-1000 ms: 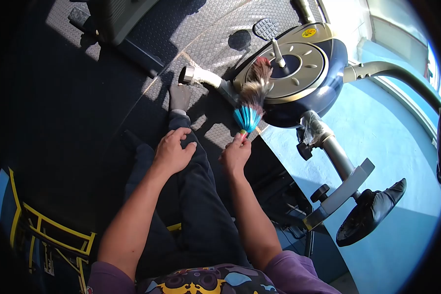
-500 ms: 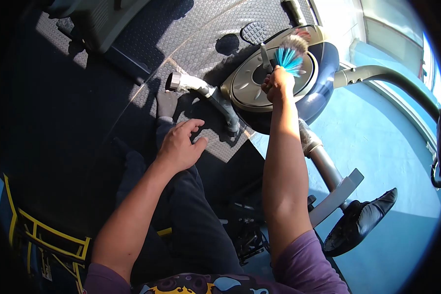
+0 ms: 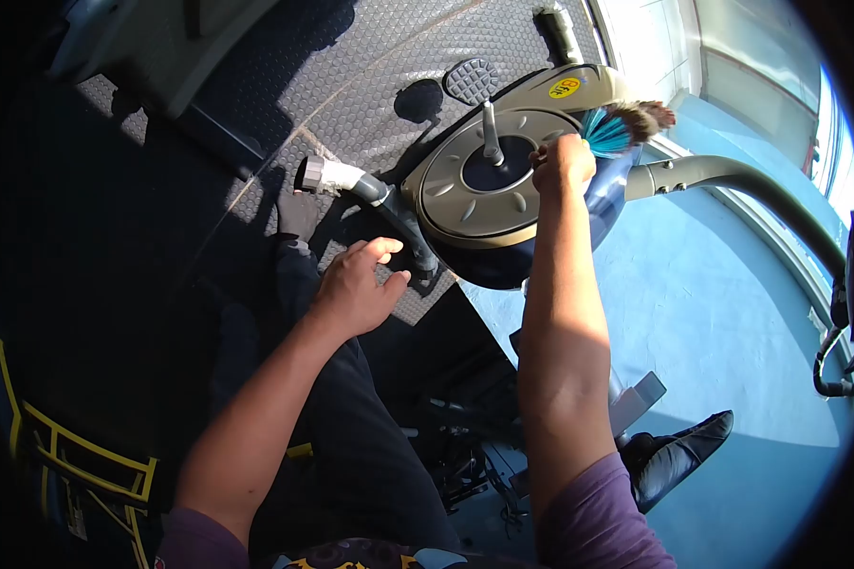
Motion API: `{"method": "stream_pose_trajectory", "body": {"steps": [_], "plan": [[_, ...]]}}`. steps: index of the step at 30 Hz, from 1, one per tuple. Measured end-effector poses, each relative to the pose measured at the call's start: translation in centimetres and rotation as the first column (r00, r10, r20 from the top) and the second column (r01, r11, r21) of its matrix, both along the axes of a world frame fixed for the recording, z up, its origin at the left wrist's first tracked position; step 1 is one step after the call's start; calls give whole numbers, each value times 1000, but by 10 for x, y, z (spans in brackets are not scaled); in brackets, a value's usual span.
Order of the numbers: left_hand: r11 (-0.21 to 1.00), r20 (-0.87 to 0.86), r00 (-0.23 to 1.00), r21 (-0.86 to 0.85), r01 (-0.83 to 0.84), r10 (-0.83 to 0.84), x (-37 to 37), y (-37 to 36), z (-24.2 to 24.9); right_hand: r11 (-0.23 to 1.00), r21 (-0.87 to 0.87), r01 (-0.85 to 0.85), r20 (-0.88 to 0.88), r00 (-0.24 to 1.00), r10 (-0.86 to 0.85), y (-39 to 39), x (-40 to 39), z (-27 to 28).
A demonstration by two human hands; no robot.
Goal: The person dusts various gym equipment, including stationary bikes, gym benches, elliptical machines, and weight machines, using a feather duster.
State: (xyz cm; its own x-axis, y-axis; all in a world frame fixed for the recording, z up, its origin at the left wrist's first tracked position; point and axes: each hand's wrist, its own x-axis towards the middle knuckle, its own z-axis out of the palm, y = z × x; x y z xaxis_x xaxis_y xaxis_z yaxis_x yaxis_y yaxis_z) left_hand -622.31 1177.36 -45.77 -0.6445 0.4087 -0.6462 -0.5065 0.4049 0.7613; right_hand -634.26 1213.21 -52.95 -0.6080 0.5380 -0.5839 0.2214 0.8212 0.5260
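My right hand (image 3: 566, 163) is closed around a duster, whose soft head (image 3: 626, 127) of teal, brown and reddish fibres points to the right. It is over the right side of the exercise bike's round beige crank cover (image 3: 446, 194), close to the dark blue edge of the housing (image 3: 609, 190). The duster's handle is hidden in my fist. My left hand (image 3: 356, 289) hangs in the air left of the bike with its thumb and fingers apart, holding nothing. Nearest to it is the bike's front foot tube (image 3: 380, 192), which has a white-wrapped part and a grey end cap.
A pedal (image 3: 472, 82) lies beyond the crank arm (image 3: 491, 135). The bike's curved handlebar tube (image 3: 731, 171) reaches right, above the light blue floor (image 3: 693, 313). A black saddle (image 3: 683, 460) is at lower right. Yellow-framed equipment (image 3: 90, 460) stands at lower left.
My right hand has swept the duster rightward across the cover, baring the crank arm and a yellow sticker. The view has shifted slightly; my left hand stays open in much the same pose.
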Motion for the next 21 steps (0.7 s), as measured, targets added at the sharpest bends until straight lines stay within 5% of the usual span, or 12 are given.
{"method": "stream_pose_trajectory", "body": {"steps": [1, 2, 3, 5, 7, 8, 9, 10, 13, 14, 17, 21], "plan": [[1000, 25, 1000, -4, 8, -8, -3, 2, 1, 855, -265, 447, -263, 819, -510, -16, -3, 10], [1000, 50, 999, -7, 19, -18, -5, 4, 2, 476, -589, 653, -325, 348, -879, -34, -6, 22], [1000, 49, 999, -8, 23, -22, -7, 6, 1, 17, -845, 535, -161, -223, -962, -42, -8, 27], [1000, 36, 999, 1, 19, -19, -8, 8, -3, -161, -863, 480, 3, -312, -950, -27, -16, 26], [1000, 34, 999, 1, 15, -15, -9, 9, -8, 162, -873, 460, -256, -150, -955, -20, -12, 20], [1000, 28, 1000, 7, 13, -14, -9, 10, -11, 159, -873, 461, -254, -150, -956, 42, 8, -15], [1000, 29, 999, 4, 15, -15, -9, 12, -14, -261, -939, 223, 206, -241, -948, 105, 15, -61], [1000, 36, 999, 2, 15, -15, -7, 13, -15, -265, -938, 224, 210, -243, -947, 96, 7, -56], [999, 47, 998, -15, 44, -43, -4, 12, -19, 251, -796, 551, -238, 96, -966, 34, -49, -2], [997, 47, 996, -26, 72, -70, -4, 12, -20, 115, -812, 572, -247, -157, -956, 36, -60, -10], [992, 97, 990, -64, 105, -98, -5, 6, -18, 250, -752, 610, -248, 90, -965, 42, -83, 0], [993, 29, 997, -92, 71, -68, 15, -4, -32, 842, -305, 445, -580, 615, -534, 63, -103, 6]]}}
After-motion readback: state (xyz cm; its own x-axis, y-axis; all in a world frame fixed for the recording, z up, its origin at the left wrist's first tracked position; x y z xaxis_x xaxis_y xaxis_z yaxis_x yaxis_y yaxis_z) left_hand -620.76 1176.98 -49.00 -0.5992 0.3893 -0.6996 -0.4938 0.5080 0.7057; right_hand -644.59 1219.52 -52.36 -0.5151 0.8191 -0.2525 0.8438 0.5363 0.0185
